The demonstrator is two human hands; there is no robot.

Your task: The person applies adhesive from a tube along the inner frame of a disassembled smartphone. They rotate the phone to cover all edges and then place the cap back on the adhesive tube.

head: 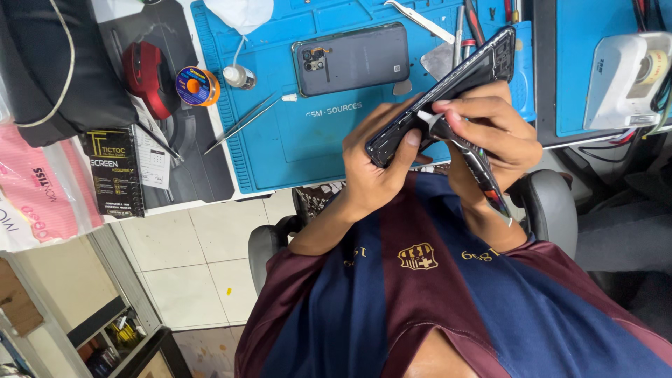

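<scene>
Black and glossy, the opened smartphone body (467,75) was held above the table's near edge, at about 2 o'clock from the middle of the view, tilted with its camera end up toward 1 o'clock. The left hand (365,176) had its grip closed on the lower end, thumb pressed on the face. The right hand (498,133) pinched the middle of it and also grasped a thin dark display panel (484,178) that hung down toward 5 o'clock. Both parts looked light and stiff but fragile. The panel was likely glass, slick and quick to crack if bent, so the frame edges seemed the safest hold, with the fingers kept off the exposed inside and off the small white tab (424,116) between the thumbs. On the blue repair mat (280,150), at 12 o'clock, lay a grey smartphone (351,58) with its back up. Long tweezers (241,124) lay at 10 o'clock, near a small spool of solder wire (197,85) with a blue-and-orange label and a little white bottle (239,75). At 9 o'clock a flat black rectangular package (115,171) with yellow and white print lay beside pink-and-white plastic packets (42,199) at the far left. A white boxy device (626,77) sat at 3 o'clock, toward the upper right corner.
</scene>
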